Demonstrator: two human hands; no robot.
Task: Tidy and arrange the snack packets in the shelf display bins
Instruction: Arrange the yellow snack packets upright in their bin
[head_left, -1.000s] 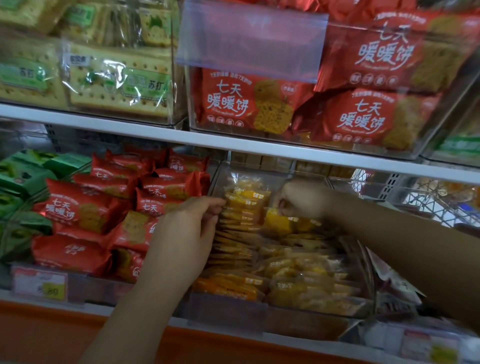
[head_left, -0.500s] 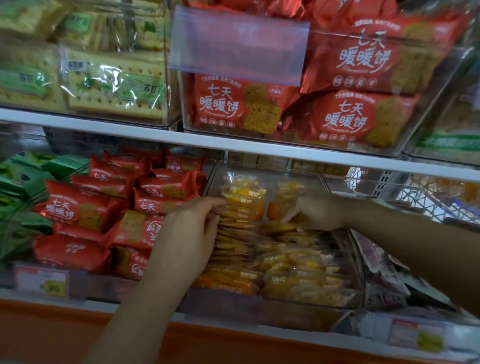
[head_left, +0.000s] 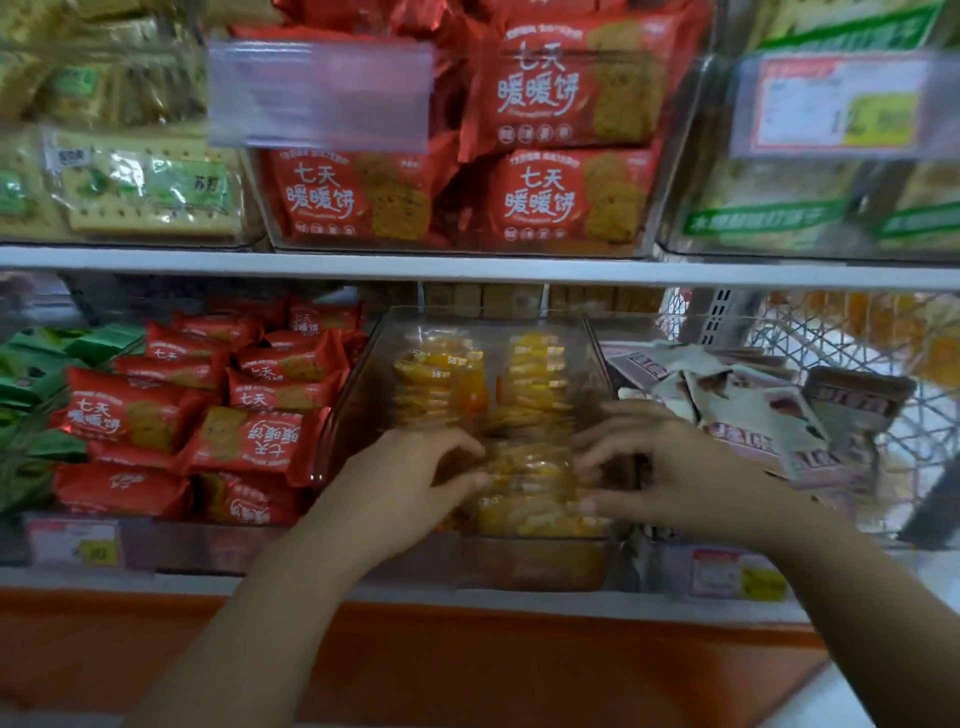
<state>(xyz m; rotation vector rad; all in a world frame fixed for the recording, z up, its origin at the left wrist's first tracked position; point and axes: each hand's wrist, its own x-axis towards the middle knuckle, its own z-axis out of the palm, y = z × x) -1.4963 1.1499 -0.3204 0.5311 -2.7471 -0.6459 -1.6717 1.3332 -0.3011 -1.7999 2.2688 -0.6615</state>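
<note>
1. The clear bin (head_left: 358, 400) is sitting on the lower shelf (head_left: 467, 597). The yellow packets (head_left: 524, 483) are lying inside it in two rows running from front to back.
2. The left hand (head_left: 410, 488) is reaching into the bin's front from its left side. Its fingers are curving over the nearest yellow packets with the thumb underneath, gripping them.
3. The right hand (head_left: 670, 478) is coming in from the bin's right side. Its fingers are spread and bent, fingertips and thumb closing on the right edge of the same front packets, though blur is hiding the exact contact.
4. Red packets (head_left: 260, 447) are lying piled just left of the bin, with green packets (head_left: 31, 374) farther left.
5. Pale packets (head_left: 748, 415) are lying just right of the bin, and a wire basket (head_left: 883, 353) is standing beyond them.
6. Above the bin, larger red packs (head_left: 566, 197) are filling an upper container, with a blank label holder (head_left: 319, 93) hanging in front.
</note>
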